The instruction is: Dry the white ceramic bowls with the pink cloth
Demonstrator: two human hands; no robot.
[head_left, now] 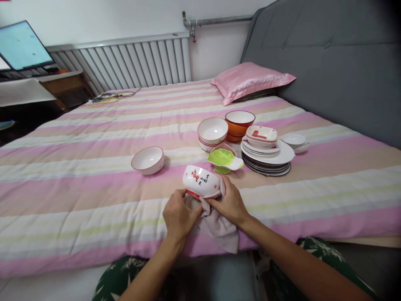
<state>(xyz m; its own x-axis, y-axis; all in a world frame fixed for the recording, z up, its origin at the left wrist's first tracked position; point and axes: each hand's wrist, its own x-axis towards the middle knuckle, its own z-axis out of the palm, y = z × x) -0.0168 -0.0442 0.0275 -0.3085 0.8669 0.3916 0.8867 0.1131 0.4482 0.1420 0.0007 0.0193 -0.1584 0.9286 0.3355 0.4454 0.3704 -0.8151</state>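
Observation:
Tilted on its side between my two hands is a white bowl [202, 180] with red flowers and dark characters on its wall. My left hand [181, 212] grips the bowl's lower left edge, fingers closed on it. On the right, my right hand [230, 200] presses a pale pink cloth [221, 228] against the bowl's side, and the cloth hangs down over the bed edge. A similar white bowl [148, 160] with a red rim stands alone to the left. Just beyond the held bowl lies a green leaf-shaped dish [222, 157].
Behind are stacked white bowls [213, 129], orange bowls [236, 127], a stack of plates [285, 152] topped by a rectangular dish [261, 133], and small saucers [293, 139]. A pink pillow [250, 79] lies near the grey headboard [326, 62]. Cables [114, 97] lie at the far left of the striped bed.

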